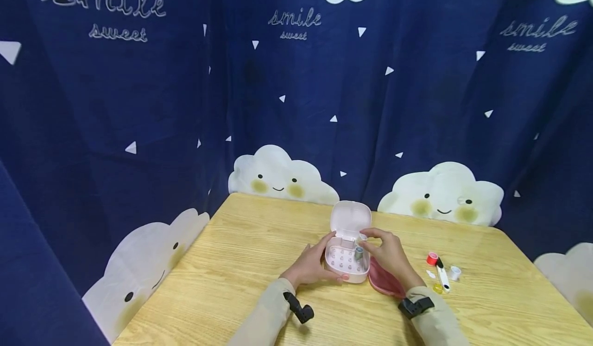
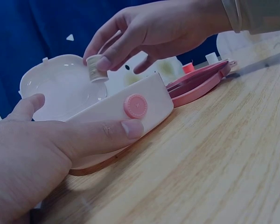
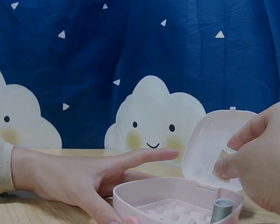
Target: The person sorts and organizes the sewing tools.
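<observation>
Head view shows me the right hand (image 1: pixel 390 253) pinching a pale spool (image 3: pixel 223 164), thumb and forefinger drawn in to the spool's width, above the right rear part of a pink box (image 1: pixel 358 278). That box stands towards the far edge of the table (image 1: pixel 255 232), its lid (image 1: pixel 351 215) raised; a grey-green spool (image 1: pixel 359 254) stands inside, near the right wall. I see the left hand (image 1: pixel 311 265) spread wide at the box's left side, thumb straight along the front wall below a round button (image 2: pixel 136 106). Whether its forefinger touches the box I can't tell, and its other fingers are mostly hidden. Thumb and fingertip cover part of the pale spool, and the right wrist view cuts off the right hand at the frame's edge. A dark pink case (image 1: pixel 385 280) lies beside the box — partly behind the forearm. Towards the table's right edge lie a red spool (image 1: pixel 432 258), a white spool (image 1: pixel 455 273) and a black-and-white tool (image 1: pixel 443 276); a yellow item (image 1: pixel 437 288) there is too small to identify.
</observation>
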`<state>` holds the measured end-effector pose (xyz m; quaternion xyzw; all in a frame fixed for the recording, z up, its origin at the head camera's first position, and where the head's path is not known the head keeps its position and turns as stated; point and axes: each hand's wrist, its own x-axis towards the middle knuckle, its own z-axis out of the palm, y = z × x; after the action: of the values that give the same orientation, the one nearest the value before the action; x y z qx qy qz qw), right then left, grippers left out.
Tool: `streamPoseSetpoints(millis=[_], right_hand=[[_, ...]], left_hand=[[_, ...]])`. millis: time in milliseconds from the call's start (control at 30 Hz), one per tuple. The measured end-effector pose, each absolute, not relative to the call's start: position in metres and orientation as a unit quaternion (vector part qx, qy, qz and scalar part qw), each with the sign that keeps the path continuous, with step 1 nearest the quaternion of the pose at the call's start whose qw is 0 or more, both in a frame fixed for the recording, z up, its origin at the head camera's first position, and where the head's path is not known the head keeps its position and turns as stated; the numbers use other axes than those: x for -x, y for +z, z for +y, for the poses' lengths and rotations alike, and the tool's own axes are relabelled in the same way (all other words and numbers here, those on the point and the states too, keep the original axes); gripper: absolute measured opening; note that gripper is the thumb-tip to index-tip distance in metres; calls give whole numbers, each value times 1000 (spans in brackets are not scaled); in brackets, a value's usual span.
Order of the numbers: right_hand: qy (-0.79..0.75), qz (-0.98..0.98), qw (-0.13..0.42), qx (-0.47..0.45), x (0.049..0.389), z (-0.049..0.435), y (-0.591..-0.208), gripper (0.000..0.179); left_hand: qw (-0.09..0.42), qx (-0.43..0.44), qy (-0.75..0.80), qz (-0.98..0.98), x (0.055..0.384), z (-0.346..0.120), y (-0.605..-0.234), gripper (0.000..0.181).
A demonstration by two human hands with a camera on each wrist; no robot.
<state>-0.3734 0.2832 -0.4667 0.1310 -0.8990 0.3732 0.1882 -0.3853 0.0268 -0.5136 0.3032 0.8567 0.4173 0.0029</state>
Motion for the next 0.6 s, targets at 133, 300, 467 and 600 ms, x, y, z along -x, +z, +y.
streamPoseSetpoints(millis=[133,300,467,600], right_hand=[[371,-899,190,-131,373,282,-468,31],[379,-898,185,-125,372,283,-468,31],[382,-896,183,-131,373,281,-469,31],[377,-897,187,-138,374,280,-469,31]], left_hand=[[1,-304,415,858,385,27,-513,124],[-1,-305,413,858,385,29,-512,123],[3,-302,417,857,384,29,-513,124],[6,-298,417,859,385,28,-514,125]])
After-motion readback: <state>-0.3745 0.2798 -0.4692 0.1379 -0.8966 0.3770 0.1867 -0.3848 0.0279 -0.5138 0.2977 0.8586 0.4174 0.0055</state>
